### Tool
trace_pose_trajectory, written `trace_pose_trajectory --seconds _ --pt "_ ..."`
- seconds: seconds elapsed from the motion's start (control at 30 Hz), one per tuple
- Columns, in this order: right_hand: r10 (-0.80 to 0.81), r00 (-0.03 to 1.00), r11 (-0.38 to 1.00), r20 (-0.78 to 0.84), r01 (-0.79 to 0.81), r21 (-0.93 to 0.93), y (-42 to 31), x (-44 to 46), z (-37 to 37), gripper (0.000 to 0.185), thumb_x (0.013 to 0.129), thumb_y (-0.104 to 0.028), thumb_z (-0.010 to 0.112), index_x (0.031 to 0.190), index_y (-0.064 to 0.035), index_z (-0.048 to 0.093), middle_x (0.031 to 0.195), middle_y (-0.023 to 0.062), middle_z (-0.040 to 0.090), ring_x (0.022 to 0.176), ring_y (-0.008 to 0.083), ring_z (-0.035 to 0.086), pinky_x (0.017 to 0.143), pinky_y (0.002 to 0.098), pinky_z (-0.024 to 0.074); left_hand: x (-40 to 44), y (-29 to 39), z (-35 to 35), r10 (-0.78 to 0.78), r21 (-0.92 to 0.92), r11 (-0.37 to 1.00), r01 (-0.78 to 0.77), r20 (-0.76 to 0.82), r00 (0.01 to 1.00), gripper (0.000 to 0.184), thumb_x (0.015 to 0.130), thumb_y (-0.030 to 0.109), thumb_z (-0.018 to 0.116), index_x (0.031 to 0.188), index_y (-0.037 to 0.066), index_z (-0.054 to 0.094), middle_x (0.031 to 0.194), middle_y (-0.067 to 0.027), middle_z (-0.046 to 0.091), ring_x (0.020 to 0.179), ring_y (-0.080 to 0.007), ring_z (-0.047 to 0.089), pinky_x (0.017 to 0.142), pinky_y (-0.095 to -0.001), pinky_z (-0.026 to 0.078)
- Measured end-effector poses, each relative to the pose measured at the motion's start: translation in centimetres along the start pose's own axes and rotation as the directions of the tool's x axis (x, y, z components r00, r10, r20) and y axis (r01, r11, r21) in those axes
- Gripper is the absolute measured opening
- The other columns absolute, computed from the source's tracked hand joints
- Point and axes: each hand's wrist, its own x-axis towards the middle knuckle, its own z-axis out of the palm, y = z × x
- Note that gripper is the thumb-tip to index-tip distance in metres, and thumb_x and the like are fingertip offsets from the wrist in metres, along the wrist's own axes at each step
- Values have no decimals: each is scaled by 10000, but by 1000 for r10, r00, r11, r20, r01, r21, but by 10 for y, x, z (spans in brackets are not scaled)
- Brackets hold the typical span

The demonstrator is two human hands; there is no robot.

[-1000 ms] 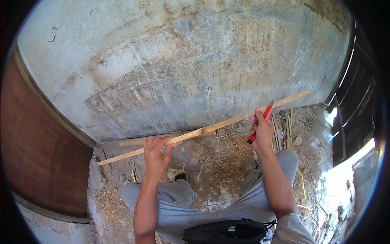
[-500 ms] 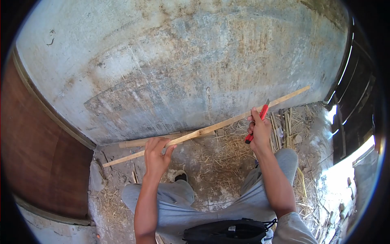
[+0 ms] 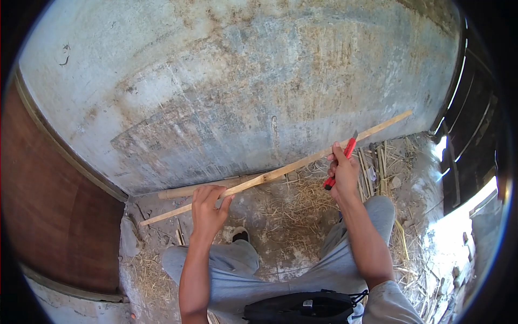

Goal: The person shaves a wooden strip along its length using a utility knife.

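A long, thin bamboo strip (image 3: 297, 163) with a node near its middle slants across the view, its right end higher. My left hand (image 3: 209, 208) grips the strip left of the node, thumb on the near side and fingers over it. In my right hand (image 3: 344, 170) is a red utility knife (image 3: 350, 147) with its blade out, pointing up beside the strip. The fingertips of that hand are at the strip as well; whether they pinch it is hard to make out.
A stained concrete wall (image 3: 232, 97) rises just ahead. At its foot lies a bamboo pole (image 3: 178, 192). Straw shavings (image 3: 291, 210) cover the floor, and several split strips (image 3: 383, 167) lie at the right. A brown door panel (image 3: 59, 200) stands left. A black bag (image 3: 286, 309) rests at my lap.
The strip has shifted very slightly, its left end a little lower and to the right. Both hands keep nearly the same place and hold.
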Motion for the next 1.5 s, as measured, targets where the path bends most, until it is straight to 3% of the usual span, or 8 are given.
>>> trace_pose_trajectory --seconds 0.53,0.6,0.8,0.97,1.07,1.17,1.33,1.5 --pt "89 995 990 50 -94 104 -4 2 -3 265 920 -335 706 853 -107 590 732 -17 551 494 43 405 436 208 319 0 14 -7 9 -74 997 -6 39 999 133 801 68 747 904 -5 704 780 -113 669 724 -256 610 704 -349 448" --pt "83 994 992 68 -89 93 -7 3 -3 273 917 -346 710 867 -104 593 756 -19 548 504 45 405 443 205 320 -5 32 -20 -348 -271 875 401 225 910 127 848 83 735 927 -13 711 756 -95 680 635 -145 589 597 -294 432" --pt "16 996 1000 93 -16 2 6 -13 5 248 922 -245 712 780 -63 620 651 -33 534 475 37 385 443 215 295 -30 64 -68 -433 -276 700 659 569 699 172 915 110 698 1024 -22 691 787 -47 697 683 -69 615 619 -225 477" --pt "-20 989 996 144 32 -81 21 -32 12 241 916 -183 713 730 -78 600 604 -54 507 463 18 356 429 223 233 -41 67 -68 -343 -136 795 592 703 622 256 945 155 670 1124 -26 639 906 -80 705 796 -113 665 729 -273 536" --pt "-53 986 993 158 69 -99 38 -31 10 218 905 -177 725 748 -71 617 612 -60 508 471 11 340 435 232 219 -36 64 -37 -172 -277 866 417 619 767 325 966 185 644 1212 -20 588 949 -91 697 850 -145 677 736 -291 539" --pt "-5 986 984 168 34 -173 30 -33 10 258 914 -221 720 774 -10 670 637 -44 546 568 38 419 507 240 307 -17 68 -5 -119 -403 754 518 691 713 343 1000 222 588 1249 -11 552 917 -77 672 818 -145 667 696 -288 544" --pt "107 965 954 239 -32 -297 19 -17 7 261 915 -234 716 784 -11 679 647 -45 554 569 38 418 513 235 315 1 77 22 -194 -273 244 930 926 323 311 1056 273 451 1151 4 575 787 -34 583 609 -96 563 506 -254 472" --pt "193 897 891 398 10 -453 32 -9 -3 240 905 -242 716 825 -17 694 661 -42 553 620 29 444 539 241 350 -27 72 37 -229 -322 -102 941 928 293 303 1060 264 432 1143 11 576 759 -32 544 524 -99 492 447 -248 407"
